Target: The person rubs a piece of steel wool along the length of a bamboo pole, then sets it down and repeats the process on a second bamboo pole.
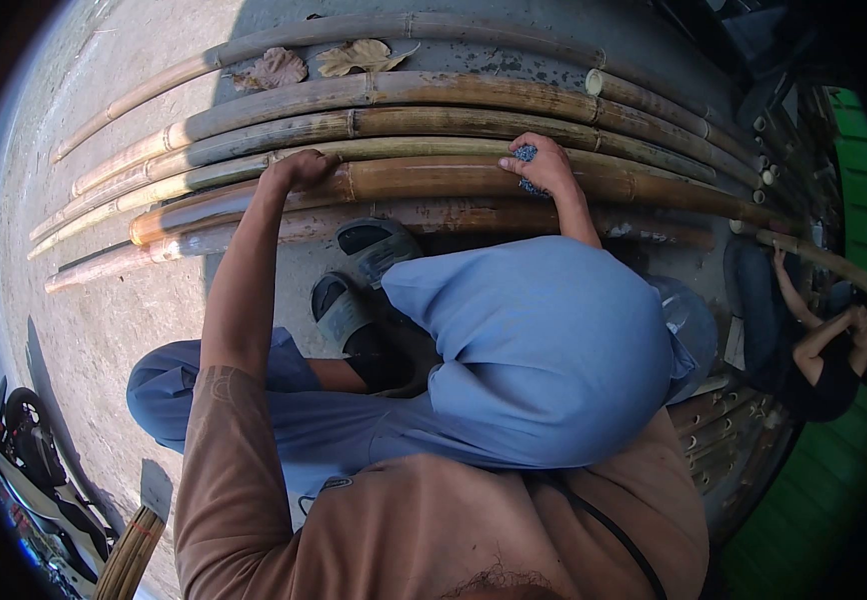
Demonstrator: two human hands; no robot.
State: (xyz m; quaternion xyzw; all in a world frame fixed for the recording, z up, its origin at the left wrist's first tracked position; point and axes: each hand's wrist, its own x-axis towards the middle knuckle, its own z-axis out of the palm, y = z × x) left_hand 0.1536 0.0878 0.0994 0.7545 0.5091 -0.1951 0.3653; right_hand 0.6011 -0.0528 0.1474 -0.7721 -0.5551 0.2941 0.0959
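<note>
A thick brown bamboo pole (434, 178) lies crosswise in front of my knees, its left part looking wet and shiny. My left hand (302, 171) is closed over this pole, left of the middle; its fingertips are partly hidden. Farther right, my right hand (546, 166) is wrapped round a blue scouring pad (525, 153) and presses it on the same pole. Parts of the pad show above and below the fingers. Just beyond lies a paler bamboo pole (404, 149), and on the near side a reddish one (194, 243).
More bamboo poles (474, 90) lie side by side beyond, with dry leaves (362, 57) among them. My sandalled feet (339, 305) are close to the near pole. Another person (814, 340) sits at right by stacked bamboo. A motorcycle (39, 480) stands at lower left.
</note>
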